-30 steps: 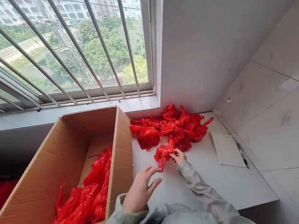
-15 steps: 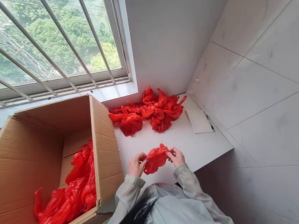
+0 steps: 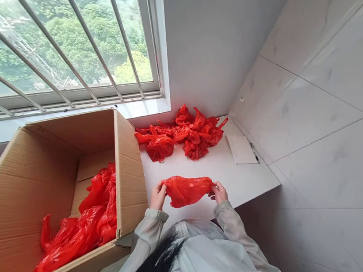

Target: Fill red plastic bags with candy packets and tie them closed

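A red plastic bag [image 3: 190, 190] is stretched sideways between my two hands, over the near part of the white table [image 3: 241, 186]. My left hand [image 3: 158, 195] pinches its left end, and my right hand [image 3: 218, 191] grips the right end, fingers closed on the plastic. Beyond them, a heap of crumpled red plastic bags [image 3: 194, 134] lies against the wall at the table's back. More red bags [image 3: 80, 234] lie loosely piled inside the large cardboard box [image 3: 131, 174] on my left.
A notebook [image 3: 242, 150] lies at the table's right side, with a black pen [image 3: 255, 155] beside it. The tiled wall [image 3: 318, 136] rises along the right. Behind the box is a barred window [image 3: 89, 45]. The box's right wall stands close to my left hand.
My hands have moved apart, pulling the bunched red bag out wider and flatter. The whole view has shifted slightly. The heap, notebook and pen stay in place.
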A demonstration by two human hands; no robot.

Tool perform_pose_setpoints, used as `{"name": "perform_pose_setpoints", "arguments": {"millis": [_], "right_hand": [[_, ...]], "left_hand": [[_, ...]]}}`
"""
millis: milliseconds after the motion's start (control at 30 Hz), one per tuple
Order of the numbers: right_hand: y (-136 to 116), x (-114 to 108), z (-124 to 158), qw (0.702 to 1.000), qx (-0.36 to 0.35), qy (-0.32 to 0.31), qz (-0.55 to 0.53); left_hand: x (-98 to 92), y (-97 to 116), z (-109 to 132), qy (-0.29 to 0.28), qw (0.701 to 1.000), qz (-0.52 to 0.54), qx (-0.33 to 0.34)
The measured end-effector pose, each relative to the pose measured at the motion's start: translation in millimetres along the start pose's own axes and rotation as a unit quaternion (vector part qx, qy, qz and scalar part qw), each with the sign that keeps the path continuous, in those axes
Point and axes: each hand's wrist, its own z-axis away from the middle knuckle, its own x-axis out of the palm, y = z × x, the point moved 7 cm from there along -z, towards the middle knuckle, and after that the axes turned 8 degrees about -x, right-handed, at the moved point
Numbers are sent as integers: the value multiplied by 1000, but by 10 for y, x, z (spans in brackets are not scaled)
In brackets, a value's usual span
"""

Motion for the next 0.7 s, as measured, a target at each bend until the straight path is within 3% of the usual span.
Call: {"name": "perform_pose_setpoints", "arguments": {"millis": [100,200,300,400,533,633,700], "right_hand": [[122,14,-68,996,4,-29,79],[151,-41,-116,983,-17,-51,173],[-52,-52,-182,962,-94,-86,240],[-403,112,-236,929,-193,-150,279],[-733,523,-232,864,-279,-252,336],[-712,730,-207,814,-280,-315,400],[-622,740,-182,788,-265,-344,436]], "left_hand": [[28,-96,-137,12,997,-76,-5],[23,-189,-191,72,987,-141,-13],[62,-152,-113,138,973,-184,12],[223,2,12,163,958,-229,61],[572,234,104,142,898,-394,132],[682,188,50,104,851,-511,60],[657,130,13,79,838,-540,13]]}}
